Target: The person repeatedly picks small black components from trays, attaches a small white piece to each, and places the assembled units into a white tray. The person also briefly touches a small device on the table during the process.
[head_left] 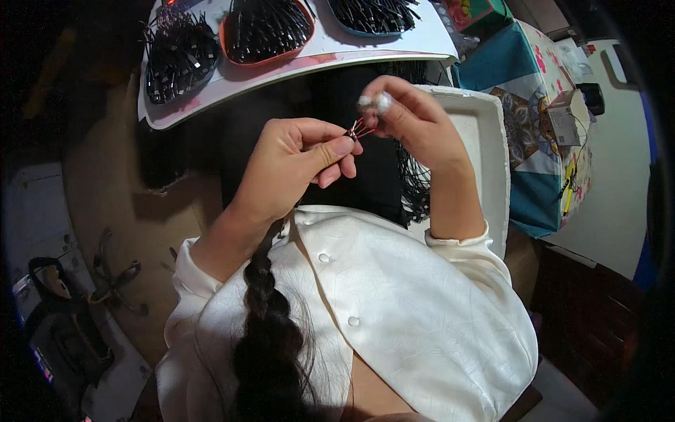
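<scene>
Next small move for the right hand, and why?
I'd probably bring the white-covered fingertips of the right hand onto one of the thin red wires and pinch it. The left hand grips the wires between thumb and fingers, and their ends fan toward the right hand. Whether its other fingers touch them is unclear.

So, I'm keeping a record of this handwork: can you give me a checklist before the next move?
1. Left hand pinching the thin wires, some red: ok.
2. Right hand close to the wires: ok; whether it grips them: cannot tell.
3. White fingertip wraps on the right hand: ok, in place.
4. Wire ends separated: cannot tell, too small.
5. Black cables inside the orange-rimmed basket: ok.
6. Hanging cable bundle beside the right wrist, free of contact: cannot tell, they overlap in view.
</scene>
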A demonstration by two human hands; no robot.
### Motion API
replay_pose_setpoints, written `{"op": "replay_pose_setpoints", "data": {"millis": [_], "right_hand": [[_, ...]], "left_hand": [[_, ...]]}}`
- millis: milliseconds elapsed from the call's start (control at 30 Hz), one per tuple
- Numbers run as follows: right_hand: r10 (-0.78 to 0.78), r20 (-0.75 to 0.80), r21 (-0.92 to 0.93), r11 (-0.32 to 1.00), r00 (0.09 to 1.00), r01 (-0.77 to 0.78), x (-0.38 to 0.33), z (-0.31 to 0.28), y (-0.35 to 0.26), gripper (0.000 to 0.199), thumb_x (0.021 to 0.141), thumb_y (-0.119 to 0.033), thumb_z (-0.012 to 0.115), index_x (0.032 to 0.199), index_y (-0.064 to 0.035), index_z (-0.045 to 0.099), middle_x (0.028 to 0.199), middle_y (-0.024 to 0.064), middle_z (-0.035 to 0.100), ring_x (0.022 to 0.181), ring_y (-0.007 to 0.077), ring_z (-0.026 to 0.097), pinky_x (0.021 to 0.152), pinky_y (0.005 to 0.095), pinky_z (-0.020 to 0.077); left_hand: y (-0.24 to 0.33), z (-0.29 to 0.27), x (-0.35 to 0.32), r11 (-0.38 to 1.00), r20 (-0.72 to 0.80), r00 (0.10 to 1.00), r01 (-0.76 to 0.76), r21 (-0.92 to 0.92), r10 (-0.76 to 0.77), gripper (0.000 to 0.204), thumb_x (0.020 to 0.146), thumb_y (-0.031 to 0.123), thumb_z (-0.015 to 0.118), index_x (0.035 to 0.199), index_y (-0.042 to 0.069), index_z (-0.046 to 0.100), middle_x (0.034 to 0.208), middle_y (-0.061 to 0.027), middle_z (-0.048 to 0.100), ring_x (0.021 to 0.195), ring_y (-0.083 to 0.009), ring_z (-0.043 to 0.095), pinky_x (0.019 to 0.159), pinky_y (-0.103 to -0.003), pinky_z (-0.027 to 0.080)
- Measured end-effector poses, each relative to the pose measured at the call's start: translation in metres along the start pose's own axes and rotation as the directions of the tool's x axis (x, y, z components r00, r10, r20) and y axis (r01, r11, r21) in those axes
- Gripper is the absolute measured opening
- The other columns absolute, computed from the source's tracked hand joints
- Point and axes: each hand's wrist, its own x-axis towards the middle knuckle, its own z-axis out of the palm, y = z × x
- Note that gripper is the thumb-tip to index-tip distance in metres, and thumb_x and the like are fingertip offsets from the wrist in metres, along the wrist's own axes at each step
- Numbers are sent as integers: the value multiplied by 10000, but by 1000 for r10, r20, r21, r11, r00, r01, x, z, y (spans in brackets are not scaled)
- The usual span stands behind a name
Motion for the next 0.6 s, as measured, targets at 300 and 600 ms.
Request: {"op": "replay_pose_setpoints", "data": {"millis": [300,600], "right_hand": [[-416,78,-718,607,906,341,-23,38,-8,249,924,-183,591,761,-5,529,601,125,476,508,233,473,489,323,389],[-450,275,-766,432,850,477,-31,-5,-36,445,756,-20,719,1185,-79,615,1041,104,586,940,240,590,787,332,512]], "left_hand": [[2,3,-11,984,28,997,-71,166,67,126,909,40,599,924,-56,680,695,-56,636,537,-33,493,485,-157,383],[8,-13,-17,991,140,982,124,55,-130,125,900,52,616,890,-59,672,672,-72,632,529,-43,526,444,-145,374]]}}
